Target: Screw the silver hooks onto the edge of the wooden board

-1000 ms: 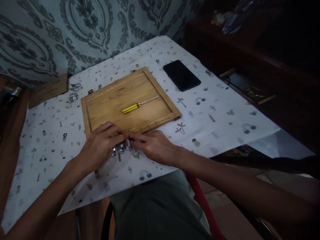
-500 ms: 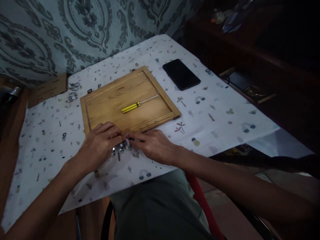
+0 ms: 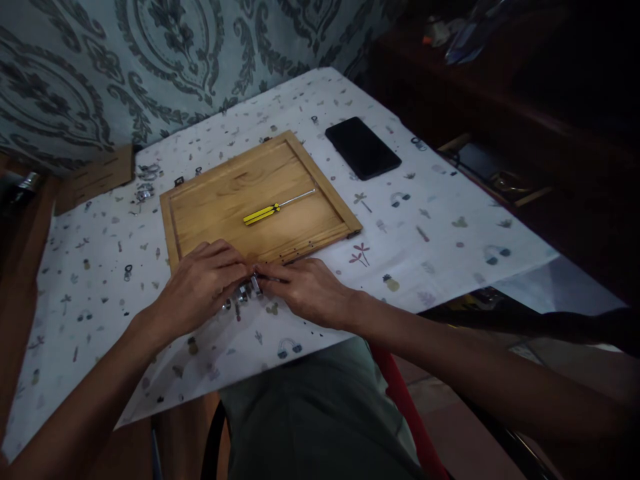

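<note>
My left hand (image 3: 205,287) is closed, its thumb and fingertips pinched at the near edge of a framed wooden panel (image 3: 210,220). Meeting it there, my right hand (image 3: 315,290) is closed too, with index finger and thumb on a small shiny metal fitting (image 3: 256,285). Both sets of fingertips touch around this fitting and partly cover it. More shiny metal pieces (image 3: 243,292) show just left of it, under my left fingers. Small dark holes line the panel's near edge. A yellow-handled screwdriver (image 3: 263,214) lies on the panel, its shaft pointing right.
A black phone or tablet (image 3: 363,149) lies right of the panel on the patterned tablecloth (image 3: 430,267). Several metal pieces (image 3: 146,190) rest at the left back beside a brown cardboard piece (image 3: 97,180). A patterned wall (image 3: 170,53) borders the table's far side.
My left hand has shifted very slightly, its fingers lifting a little at the metal fitting. My right hand, the panel and the screwdriver stay practically still.
</note>
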A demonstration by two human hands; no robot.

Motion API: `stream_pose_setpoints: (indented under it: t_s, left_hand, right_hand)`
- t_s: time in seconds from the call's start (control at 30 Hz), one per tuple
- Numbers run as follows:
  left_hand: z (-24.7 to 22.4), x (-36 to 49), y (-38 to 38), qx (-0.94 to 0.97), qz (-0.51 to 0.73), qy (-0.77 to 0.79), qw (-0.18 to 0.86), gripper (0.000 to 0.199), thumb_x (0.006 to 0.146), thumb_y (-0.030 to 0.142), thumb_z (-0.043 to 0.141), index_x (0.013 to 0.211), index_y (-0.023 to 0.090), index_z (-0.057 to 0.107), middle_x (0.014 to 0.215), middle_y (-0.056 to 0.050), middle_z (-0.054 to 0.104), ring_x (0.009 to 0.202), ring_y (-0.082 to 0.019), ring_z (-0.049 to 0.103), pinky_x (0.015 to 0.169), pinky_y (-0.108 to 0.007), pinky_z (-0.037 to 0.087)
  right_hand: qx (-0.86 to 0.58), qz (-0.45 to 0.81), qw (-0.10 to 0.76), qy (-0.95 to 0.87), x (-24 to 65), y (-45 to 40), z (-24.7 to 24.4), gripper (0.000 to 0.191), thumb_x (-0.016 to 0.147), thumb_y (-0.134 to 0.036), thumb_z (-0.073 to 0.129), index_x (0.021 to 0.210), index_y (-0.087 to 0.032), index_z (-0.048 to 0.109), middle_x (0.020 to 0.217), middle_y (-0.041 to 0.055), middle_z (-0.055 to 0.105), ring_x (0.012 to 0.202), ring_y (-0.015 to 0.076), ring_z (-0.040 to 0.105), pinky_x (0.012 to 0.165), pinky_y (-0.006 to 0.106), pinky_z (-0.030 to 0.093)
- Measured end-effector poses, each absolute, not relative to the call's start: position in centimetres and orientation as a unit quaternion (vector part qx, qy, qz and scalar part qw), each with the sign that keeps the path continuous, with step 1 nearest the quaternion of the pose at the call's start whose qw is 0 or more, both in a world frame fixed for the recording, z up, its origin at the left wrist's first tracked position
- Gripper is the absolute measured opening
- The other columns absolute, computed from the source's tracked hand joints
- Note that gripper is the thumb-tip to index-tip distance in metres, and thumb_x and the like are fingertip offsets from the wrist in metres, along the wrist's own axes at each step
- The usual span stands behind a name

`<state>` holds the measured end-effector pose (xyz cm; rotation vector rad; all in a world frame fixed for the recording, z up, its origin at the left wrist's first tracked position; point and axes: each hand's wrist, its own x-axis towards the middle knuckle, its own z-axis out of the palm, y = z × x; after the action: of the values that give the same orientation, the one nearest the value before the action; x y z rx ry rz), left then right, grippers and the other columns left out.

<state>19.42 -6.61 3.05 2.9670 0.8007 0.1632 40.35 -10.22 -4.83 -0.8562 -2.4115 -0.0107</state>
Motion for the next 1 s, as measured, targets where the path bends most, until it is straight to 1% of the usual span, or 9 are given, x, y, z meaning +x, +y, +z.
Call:
stream_pose_setpoints:
  t_s: [0.1, 0.27, 0.43, 0.6, 0.73, 0.83, 1.0]
  left_hand:
    - [3.0, 19.7, -6.3, 0.964, 0.056, 0.259, 0.038, 0.025, 0.095, 0.026, 0.048, 0.085, 0.015, 0.068, 0.085, -0.006, 0.067, 0.085, -0.019, 0.056, 0.073, -0.033, 0.047]
    - [3.2, 20.2, -5.9, 0.964, 0.047, 0.257, 0.051, 0.024, 0.094, 0.023, 0.05, 0.077, 0.014, 0.064, 0.075, -0.004, 0.063, 0.079, -0.018, 0.054, 0.067, -0.03, 0.044]
    - [3.3, 20.4, -5.8, 0.966, 0.033, 0.254, 0.036, 0.025, 0.094, 0.024, 0.05, 0.073, 0.015, 0.059, 0.073, -0.002, 0.06, 0.078, -0.018, 0.053, 0.065, -0.03, 0.04]
    - [3.4, 20.5, -5.5, 0.962, 0.003, 0.266, 0.052, 0.022, 0.094, 0.024, 0.05, 0.075, 0.016, 0.057, 0.076, -0.002, 0.06, 0.079, -0.018, 0.054, 0.066, -0.03, 0.039]
    - [3.4, 20.5, -5.4, 0.956, -0.009, 0.283, 0.073, 0.021, 0.093, 0.024, 0.052, 0.075, 0.016, 0.055, 0.077, -0.002, 0.06, 0.08, -0.018, 0.054, 0.067, -0.03, 0.04]
    - [3.4, 20.5, -5.5, 0.953, -0.012, 0.292, 0.077, 0.018, 0.092, 0.023, 0.053, 0.076, 0.016, 0.056, 0.078, -0.002, 0.06, 0.082, -0.018, 0.055, 0.067, -0.031, 0.041]
    - [3.6, 20.7, -5.5, 0.953, -0.022, 0.288, 0.089, 0.016, 0.093, 0.022, 0.052, 0.08, 0.015, 0.06, 0.08, -0.003, 0.061, 0.083, -0.019, 0.056, 0.069, -0.031, 0.042]
  right_hand:
    - [-0.322, 0.001, 0.275, -0.906, 40.4, -10.3, -4.6, 0.032, 0.086, -0.003, 0.046, 0.105, -0.018, 0.067, 0.12, 0.0036, 0.068, 0.071, 0.0139, 0.061, 0.06, 0.029, 0.042]
    - [-0.324, 0.0, 0.254, -0.911, 40.4, -10.3, -4.5, 0.029, 0.087, -0.006, 0.048, 0.104, -0.018, 0.068, 0.118, 0.0047, 0.069, 0.066, 0.013, 0.061, 0.058, 0.028, 0.041]
    - [-0.326, -0.001, 0.261, -0.909, 40.4, -10.3, -4.7, 0.029, 0.087, -0.006, 0.047, 0.105, -0.018, 0.068, 0.119, 0.0039, 0.069, 0.065, 0.0127, 0.06, 0.058, 0.029, 0.041]
    - [-0.324, 0.002, 0.266, -0.908, 40.4, -10.3, -4.7, 0.033, 0.084, -0.004, 0.048, 0.107, -0.018, 0.067, 0.12, 0.0021, 0.068, 0.066, 0.0131, 0.06, 0.057, 0.03, 0.042]
    - [-0.319, 0.005, 0.271, -0.908, 40.5, -10.3, -4.7, 0.034, 0.085, -0.003, 0.045, 0.107, -0.017, 0.067, 0.121, 0.0023, 0.068, 0.069, 0.0129, 0.06, 0.06, 0.03, 0.043]
    - [-0.321, 0.005, 0.267, -0.909, 40.4, -10.3, -4.7, 0.035, 0.086, -0.003, 0.045, 0.108, -0.019, 0.067, 0.122, 0.0016, 0.067, 0.073, 0.0125, 0.06, 0.063, 0.029, 0.044]
    - [-0.328, 0.01, 0.261, -0.908, 40.4, -10.3, -4.7, 0.033, 0.085, -0.004, 0.046, 0.106, -0.019, 0.068, 0.122, 0.0026, 0.067, 0.069, 0.0124, 0.058, 0.06, 0.028, 0.041]
